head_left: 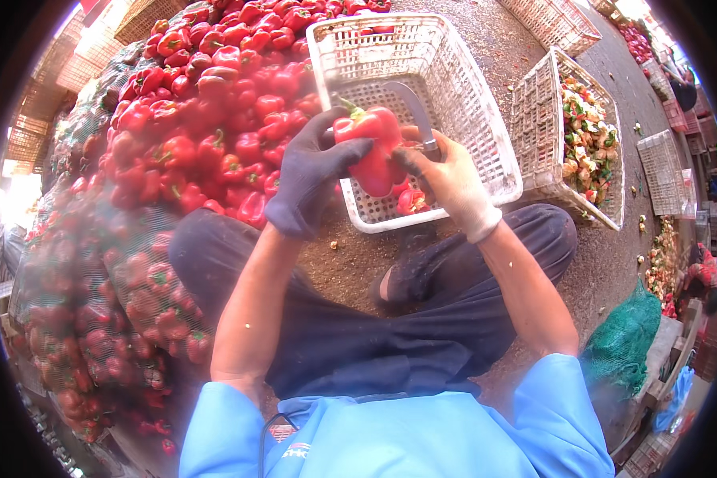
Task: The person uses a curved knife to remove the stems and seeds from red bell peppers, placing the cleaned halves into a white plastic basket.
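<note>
My left hand, in a dark glove, is closed around a red bell pepper with its green stem upward. A pale glove with darkened fingertips covers my right hand, which grips a curved knife; its blade points up and away to the left. The right fingertips lie against the pepper's right side, and the knife's handle is mostly hidden in the hand. Both hands are above the near part of a white plastic crate. Inside that crate, a red pepper piece lies near the front wall.
A large heap of red bell peppers spreads to the left, beside filled mesh sacks. On the right, a dirty crate holds pale, green and red pepper scraps. A green net sack lies farther right. Scraps dot the floor.
</note>
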`<move>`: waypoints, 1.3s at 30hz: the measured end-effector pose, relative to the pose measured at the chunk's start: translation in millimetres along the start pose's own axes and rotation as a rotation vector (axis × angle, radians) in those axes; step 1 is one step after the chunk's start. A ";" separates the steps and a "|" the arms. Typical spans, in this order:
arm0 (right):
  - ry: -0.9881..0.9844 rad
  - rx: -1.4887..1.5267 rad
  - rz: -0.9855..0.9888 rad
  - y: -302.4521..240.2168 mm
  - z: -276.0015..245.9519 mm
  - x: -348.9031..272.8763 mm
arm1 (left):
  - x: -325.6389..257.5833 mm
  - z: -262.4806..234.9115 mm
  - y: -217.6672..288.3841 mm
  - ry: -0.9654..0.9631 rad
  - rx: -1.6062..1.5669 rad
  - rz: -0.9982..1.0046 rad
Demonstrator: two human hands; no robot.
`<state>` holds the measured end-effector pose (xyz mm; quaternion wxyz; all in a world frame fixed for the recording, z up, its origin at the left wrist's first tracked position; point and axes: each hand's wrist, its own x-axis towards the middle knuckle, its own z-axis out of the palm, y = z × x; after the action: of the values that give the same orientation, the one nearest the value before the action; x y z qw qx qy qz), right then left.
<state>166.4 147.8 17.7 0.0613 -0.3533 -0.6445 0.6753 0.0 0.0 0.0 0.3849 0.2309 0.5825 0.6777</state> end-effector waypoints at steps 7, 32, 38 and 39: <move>0.206 -0.478 -0.366 38.4 7.4 -4.2 | 4.9 12.6 -6.6 0.141 -0.011 0.044; 0.000 -0.021 -0.117 0.8 -14.3 2.9 | 15.2 -1.0 2.0 0.224 -0.006 0.077; -0.111 -0.128 -0.027 -15.6 -10.3 24.8 | 2.4 5.1 5.3 -0.042 -0.072 -0.005; -0.119 -0.127 -0.026 -8.6 -10.2 29.8 | -0.9 6.6 9.3 -0.052 -0.095 -0.011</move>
<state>146.8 173.7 14.5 0.0090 -0.3072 -0.6932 0.6519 3.2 3.1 10.5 0.4144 0.2266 0.5405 0.6962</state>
